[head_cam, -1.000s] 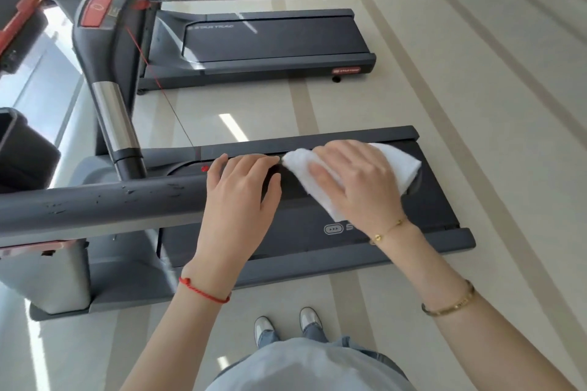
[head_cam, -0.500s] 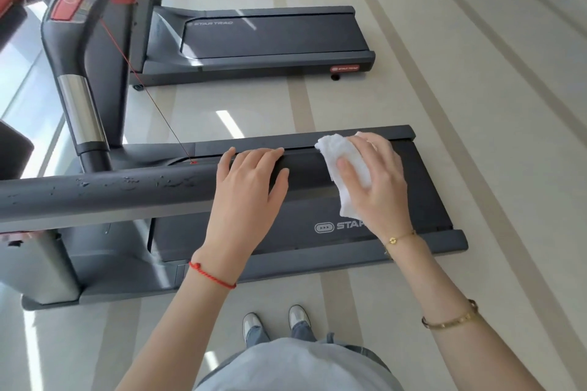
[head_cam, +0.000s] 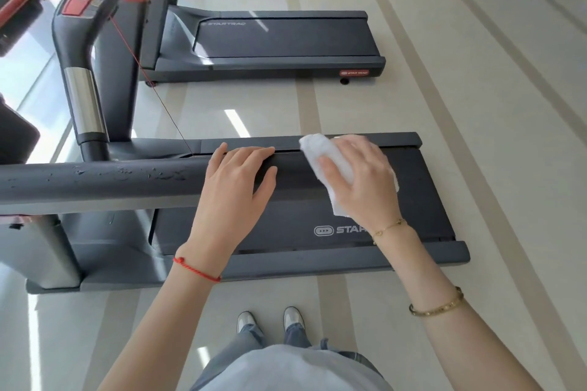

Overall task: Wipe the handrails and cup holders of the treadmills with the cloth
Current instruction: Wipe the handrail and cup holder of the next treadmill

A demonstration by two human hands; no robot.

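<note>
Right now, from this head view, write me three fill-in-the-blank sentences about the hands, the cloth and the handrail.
1. The white cloth is held in the ____ hand.
2. The left hand rests on the dark ____.
3. The left wrist wears a ____ string bracelet.

Missing words: right; handrail; red

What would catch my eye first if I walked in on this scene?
Probably the two hands on the dark handrail running across the middle: the right hand grips a white cloth over its end, and the left hand rests flat on the rail beside it. Next, the red console panel at upper left, and a second treadmill behind on the pale floor.
</note>
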